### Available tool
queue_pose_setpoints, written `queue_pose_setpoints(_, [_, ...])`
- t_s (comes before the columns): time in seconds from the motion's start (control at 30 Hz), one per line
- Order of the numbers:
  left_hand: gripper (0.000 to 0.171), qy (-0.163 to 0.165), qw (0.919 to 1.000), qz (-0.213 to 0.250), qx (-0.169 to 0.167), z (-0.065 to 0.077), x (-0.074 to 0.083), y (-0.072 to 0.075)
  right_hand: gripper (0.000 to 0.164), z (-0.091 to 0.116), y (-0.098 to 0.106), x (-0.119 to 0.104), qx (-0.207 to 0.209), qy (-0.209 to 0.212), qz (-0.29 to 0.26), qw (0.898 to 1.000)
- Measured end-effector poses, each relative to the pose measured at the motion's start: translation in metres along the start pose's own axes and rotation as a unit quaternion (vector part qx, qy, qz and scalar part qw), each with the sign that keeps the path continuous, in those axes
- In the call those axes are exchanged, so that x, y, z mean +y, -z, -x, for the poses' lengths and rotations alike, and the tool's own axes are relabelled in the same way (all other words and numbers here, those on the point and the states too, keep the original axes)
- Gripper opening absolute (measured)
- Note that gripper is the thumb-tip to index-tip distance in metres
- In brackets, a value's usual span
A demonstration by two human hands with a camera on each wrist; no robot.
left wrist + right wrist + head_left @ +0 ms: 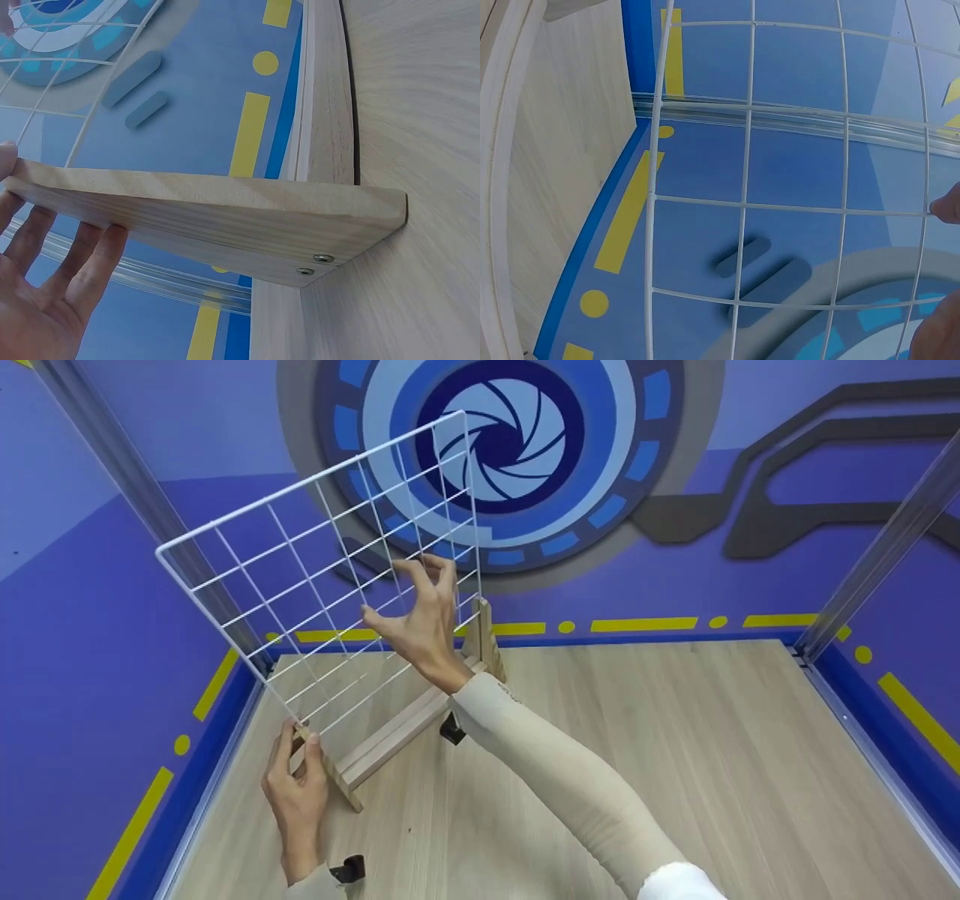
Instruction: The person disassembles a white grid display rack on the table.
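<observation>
A white wire grid panel (300, 577) stands tilted in a wooden stand (397, 739), whose two upright end pieces are joined by low rails. My left hand (296, 795) grips the top of the near end piece (217, 202), thumb on one face and fingertips on the other, right by the grid's lower corner. Against the middle of the grid, my right hand (424, 622) has its thumb and bent fingers spread wide apart. One fingertip (946, 208) meets a wire crossing in the right wrist view. Two screw heads (313, 264) show low on the end piece.
The stand rests on a wood-grain tabletop (660, 750). Blue and purple printed walls (787, 540) rise behind and at both sides, with metal posts (127, 457) in the corners. Black wrist-camera parts (452, 730) sit under the right wrist.
</observation>
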State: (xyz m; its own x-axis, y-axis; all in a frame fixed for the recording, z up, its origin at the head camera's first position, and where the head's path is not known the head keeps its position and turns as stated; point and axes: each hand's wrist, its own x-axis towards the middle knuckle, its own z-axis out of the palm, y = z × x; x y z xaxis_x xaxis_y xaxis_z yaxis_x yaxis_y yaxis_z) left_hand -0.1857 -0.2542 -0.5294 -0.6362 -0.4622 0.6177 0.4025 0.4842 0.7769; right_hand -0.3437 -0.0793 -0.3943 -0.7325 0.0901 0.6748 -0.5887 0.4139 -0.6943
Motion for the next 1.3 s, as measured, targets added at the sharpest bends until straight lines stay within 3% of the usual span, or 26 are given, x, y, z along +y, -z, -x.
queue_pose_setpoints(0.17, [0.047, 0.004, 1.0, 0.001, 0.001, 0.002, -0.008, -0.001, 0.063, -0.002, 0.001, -0.004, 0.005, 0.006, -0.002, 1.0])
queue_pose_setpoints(0.4, [0.05, 0.011, 0.9999, -0.011, -0.002, 0.006, -0.039, -0.001, 0.064, -0.002, 0.001, -0.008, 0.007, 0.014, 0.002, 1.0])
queue_pose_setpoints(0.57, [0.05, 0.019, 0.9997, -0.014, -0.004, 0.006, -0.044, 0.001, 0.064, -0.001, 0.001, -0.011, 0.008, 0.021, -0.002, 1.0])
queue_pose_setpoints(0.73, [0.049, 0.02, 0.9997, -0.016, 0.0, 0.006, -0.038, -0.001, 0.063, -0.002, 0.0, -0.013, 0.014, 0.031, -0.001, 0.999])
queue_pose_setpoints(1.0, [0.046, 0.014, 0.9999, -0.003, 0.002, 0.004, -0.004, 0.001, 0.063, -0.002, 0.001, -0.017, 0.018, 0.038, -0.002, 0.999])
queue_pose_setpoints(1.3, [0.048, 0.01, 0.9999, 0.002, -0.006, 0.0, 0.002, 0.002, 0.063, -0.002, 0.004, -0.015, 0.022, 0.031, 0.004, 0.999])
